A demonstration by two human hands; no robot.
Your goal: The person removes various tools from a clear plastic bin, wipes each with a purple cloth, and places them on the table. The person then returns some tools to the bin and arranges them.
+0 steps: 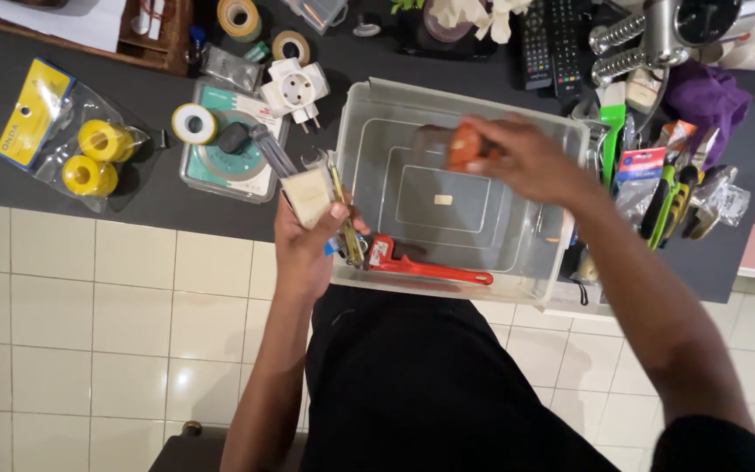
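two hands worked at the clear plastic bin [561, 253], which serves as the landmark for everything else. the right hand's [526, 157] fingers were curled and pressed around a small orange object [463, 145], blurred, so its kind could not be told; hand and object hung over the bin's far middle, above its bare floor. the left hand's [308, 240] fingers were wrapped tight around a bundle at the bin's near-left corner: a cream-coloured block [308, 194] under the thumb, a clear-handled screwdriver [270, 149] sticking out away from the bin, and a yellow-handled tool [345, 218] lying along the bin's left wall. inside the bin, against its near wall, lay a red pipe wrench [421, 267], just beside the left hand. left of the bin, on the dark counter [150, 201], sat a packaged cutting disc [233, 162] with a roll of white tape [194, 123] on it, and a white plug adapter [297, 90] just beyond. further left of the bin lay a clear bag of yellow tape rolls [93, 157]. beyond the bin's far wall were two black remote controls [550, 39]. right of the bin a heap of packaged hand tools [670, 188] lay crowded together, with a purple cloth [709, 100] behind them.
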